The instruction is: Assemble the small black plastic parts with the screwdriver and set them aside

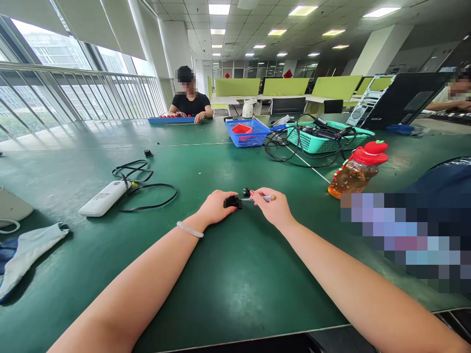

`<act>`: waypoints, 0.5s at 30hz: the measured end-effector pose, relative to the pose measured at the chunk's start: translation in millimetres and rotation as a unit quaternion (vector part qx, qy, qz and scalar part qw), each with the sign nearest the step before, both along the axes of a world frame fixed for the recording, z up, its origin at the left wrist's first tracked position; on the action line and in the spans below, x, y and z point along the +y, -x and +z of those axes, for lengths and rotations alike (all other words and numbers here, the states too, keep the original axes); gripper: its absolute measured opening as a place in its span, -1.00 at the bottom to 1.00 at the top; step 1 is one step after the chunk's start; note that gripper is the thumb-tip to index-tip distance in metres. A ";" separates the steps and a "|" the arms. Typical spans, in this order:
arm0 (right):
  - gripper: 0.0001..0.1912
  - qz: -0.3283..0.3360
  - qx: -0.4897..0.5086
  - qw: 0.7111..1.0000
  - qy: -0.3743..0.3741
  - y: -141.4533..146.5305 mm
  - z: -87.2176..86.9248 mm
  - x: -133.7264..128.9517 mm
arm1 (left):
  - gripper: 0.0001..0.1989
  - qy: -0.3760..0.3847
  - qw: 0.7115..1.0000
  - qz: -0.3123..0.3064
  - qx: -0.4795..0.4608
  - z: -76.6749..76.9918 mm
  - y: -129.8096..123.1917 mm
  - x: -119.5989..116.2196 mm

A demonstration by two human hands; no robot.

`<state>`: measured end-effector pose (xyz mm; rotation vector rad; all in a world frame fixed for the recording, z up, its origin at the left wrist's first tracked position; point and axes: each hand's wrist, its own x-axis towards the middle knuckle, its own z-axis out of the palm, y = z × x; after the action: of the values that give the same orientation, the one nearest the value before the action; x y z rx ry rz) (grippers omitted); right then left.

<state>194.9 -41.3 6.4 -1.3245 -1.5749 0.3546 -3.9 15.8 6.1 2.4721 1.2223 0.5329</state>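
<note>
Near the middle of the green table, my left hand (216,207) is closed on a small black part (231,201), gripping it from the left side. My right hand (273,206) pinches a small screwdriver (268,198) with a clear handle. Its thin shaft points left, and the tip meets or lies right beside the black part; I cannot tell which. Just beyond the shaft, close to my right fingertips, sits another small dark piece (246,191), its kind too small to make out. A pale bangle (190,229) circles my left wrist.
Left of my hands lie a white power strip (105,198) with a black cord and a face mask (31,250). A blue basket (247,142), a teal basket (316,143) of cables and a red-capped bottle (358,169) stand ahead. Across the table sits a person (191,103).
</note>
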 end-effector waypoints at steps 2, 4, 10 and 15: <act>-0.60 0.011 0.036 0.999 0.034 0.6 -2.9 1.6 | -0.53 0.002 1.000 0.000 -0.003 0.5 0.0 0.0; -0.61 0.013 0.045 0.998 0.040 0.9 -3.7 1.8 | -0.52 0.007 1.000 0.003 -0.007 0.5 -0.1 0.5; -0.57 0.011 0.001 1.000 0.015 1.2 6.3 -3.8 | -0.47 0.015 1.000 0.009 -0.003 -0.4 -0.6 2.6; -0.61 0.018 -0.143 0.988 -0.049 4.1 10.2 -8.4 | -0.46 0.024 1.000 0.009 -0.011 -1.1 0.4 4.2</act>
<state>190.7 -49.7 16.7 -1.3164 -1.8313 0.1092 -4.2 20.0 5.0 2.4112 1.2347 0.5275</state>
